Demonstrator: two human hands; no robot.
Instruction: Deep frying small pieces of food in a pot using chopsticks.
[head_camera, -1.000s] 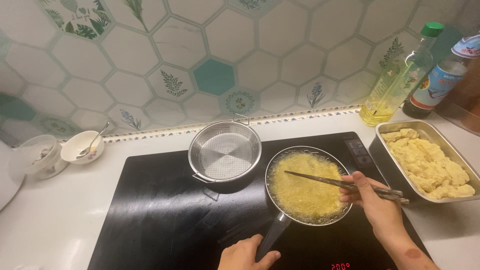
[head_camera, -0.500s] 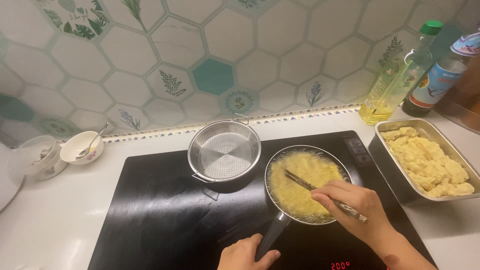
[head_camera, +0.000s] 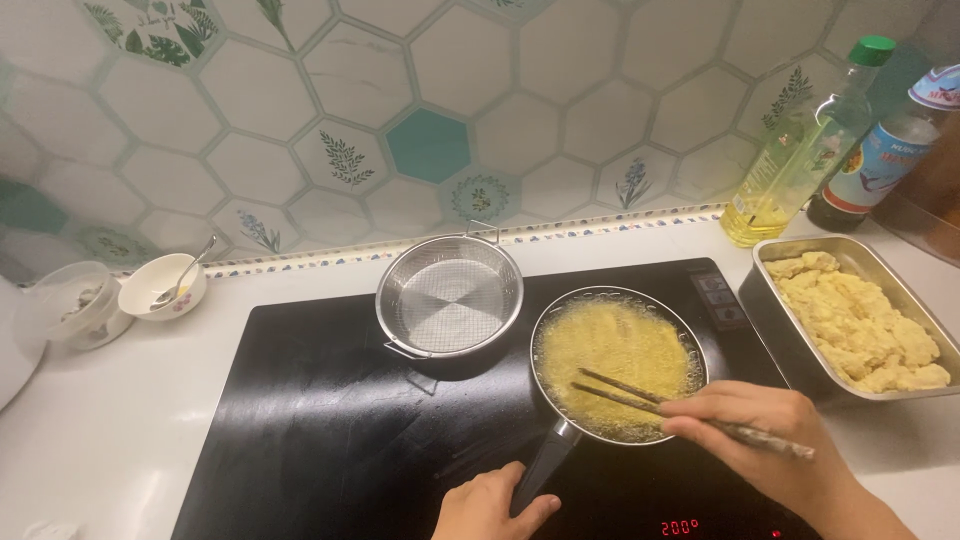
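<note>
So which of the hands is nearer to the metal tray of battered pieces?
The right hand. It holds chopsticks over the frying pan, just left of the metal tray. The left hand grips the pan handle, farther left.

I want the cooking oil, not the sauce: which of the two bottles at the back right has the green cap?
The clear bottle of yellow liquid, standing left of the other one. The dark bottle beside it has a white cap and a blue label.
</note>
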